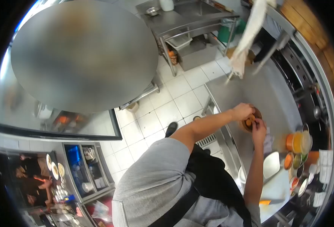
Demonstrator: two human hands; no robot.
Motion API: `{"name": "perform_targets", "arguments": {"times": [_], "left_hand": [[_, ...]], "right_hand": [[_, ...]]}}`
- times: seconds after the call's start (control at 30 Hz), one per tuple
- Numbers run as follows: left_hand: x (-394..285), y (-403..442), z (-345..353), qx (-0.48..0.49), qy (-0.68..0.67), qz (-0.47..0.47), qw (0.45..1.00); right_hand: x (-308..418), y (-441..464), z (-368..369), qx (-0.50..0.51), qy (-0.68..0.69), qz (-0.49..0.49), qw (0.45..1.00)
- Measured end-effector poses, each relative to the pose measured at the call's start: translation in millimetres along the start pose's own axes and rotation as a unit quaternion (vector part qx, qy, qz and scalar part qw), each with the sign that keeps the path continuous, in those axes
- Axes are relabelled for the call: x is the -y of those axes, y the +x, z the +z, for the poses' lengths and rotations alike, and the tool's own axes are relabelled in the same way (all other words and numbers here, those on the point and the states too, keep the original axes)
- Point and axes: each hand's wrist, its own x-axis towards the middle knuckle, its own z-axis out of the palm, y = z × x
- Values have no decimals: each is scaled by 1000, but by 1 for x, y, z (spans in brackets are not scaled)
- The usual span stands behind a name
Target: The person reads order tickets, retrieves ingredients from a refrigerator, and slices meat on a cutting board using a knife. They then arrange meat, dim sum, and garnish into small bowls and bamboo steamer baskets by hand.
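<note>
A small brown bowl (245, 125) stands on the steel counter under both my hands. Orange-brown pieces (249, 122) are in it, too small to name. My left hand (243, 111) is at the bowl's far rim, its fingers curled inward over the opening. My right hand (259, 132) reaches in from the near side, thumb and fingers pinched together at an orange-brown piece (252, 117) between the hands. I cannot tell which hand bears that piece. A pale crumpled cloth (268, 143) lies beside my right wrist.
Tubs of orange and yellow sauce (297, 142) and several small containers line the counter's right side. Near my right forearm are a white tray (271, 165) and a cutting board (278, 196) with an orange piece. Another person's white sleeve (248, 36) reaches over the counter's far end.
</note>
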Motion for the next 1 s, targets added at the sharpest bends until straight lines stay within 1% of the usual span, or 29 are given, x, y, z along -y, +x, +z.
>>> {"name": "perform_targets", "arguments": {"times": [0.03, 0.07, 0.1, 0.13, 0.17, 0.2, 0.23, 0.27, 0.3, 0.33, 0.37, 0.4, 0.43, 0.5, 0.53, 0.57, 0.6, 0.63, 0.7, 0.73, 0.77, 0.83, 0.87, 0.9, 0.97, 1.0], "left_hand": [[1, -12, -15, -9, 6, -6, 1000], [0, -30, -29, -84, -35, -1, 996], [8, -45, -45, -155, -75, 3, 985], [23, -67, -64, -204, -83, -27, 975], [38, -94, -85, -254, -93, -56, 961], [51, -122, -122, -320, -103, -110, 935], [80, -154, -155, -374, -148, -207, 892], [117, -193, -192, -498, -301, -184, 792], [125, -235, -257, -549, 48, -204, 809], [130, -274, -315, -609, 107, -229, 752], [163, -319, -365, -674, 38, -240, 697], [160, -355, -418, -683, 186, -258, 658], [191, -400, -462, -711, 196, -253, 625], [206, -464, -545, -679, 264, -367, 579], [220, -483, -572, -684, 264, -367, 573], [233, -502, -596, -645, 323, -376, 582], [245, -519, -620, -601, 381, -382, 589], [263, -531, -637, -578, 387, -390, 603], [286, -541, -654, -527, 300, -431, 668], [283, -538, -658, -528, 296, -410, 683], [279, -534, -660, -527, 291, -407, 687], [263, -523, -657, -576, 275, -389, 664], [272, -530, -655, -588, 338, -321, 661], [270, -537, -656, -584, 329, -325, 667], [240, -549, -657, -570, 194, -307, 737], [227, -558, -656, -561, 185, -298, 750]], "right_hand": [[-2, -2, -2, -42, 41, -21, 998], [-2, -11, -3, -84, 85, -43, 992], [2, -17, -6, -87, 108, -21, 990], [12, -20, -8, -90, 131, 0, 987], [18, -23, 2, -86, 137, -12, 987], [27, -23, 14, -43, 193, 0, 980], [41, -17, 28, 2, 247, 12, 969], [74, -10, 46, 57, 255, -1, 965], [119, -5, 66, 112, 262, -16, 958], [165, 6, 86, 190, 310, -25, 931], [214, 19, 108, 267, 355, -36, 896], [260, 34, 133, 306, 364, -86, 875], [310, 51, 158, 342, 371, -134, 853], [422, 83, 194, 390, 385, -194, 814], [484, 95, 204, 409, 405, -221, 787], [544, 106, 213, 430, 424, -247, 758], [594, 118, 225, 438, 423, -279, 743], [636, 124, 237, 445, 421, -307, 728], [698, 126, 256, 453, 427, -310, 719], [721, 127, 263, 458, 432, -311, 711], [736, 124, 267, 471, 423, -310, 709], [749, 123, 278, 486, 417, -320, 698], [751, 126, 282, 480, 411, -322, 704], [752, 132, 287, 475, 407, -324, 709], [751, 152, 303, 481, 394, -293, 726], [755, 159, 307, 471, 377, -289, 743]]}}
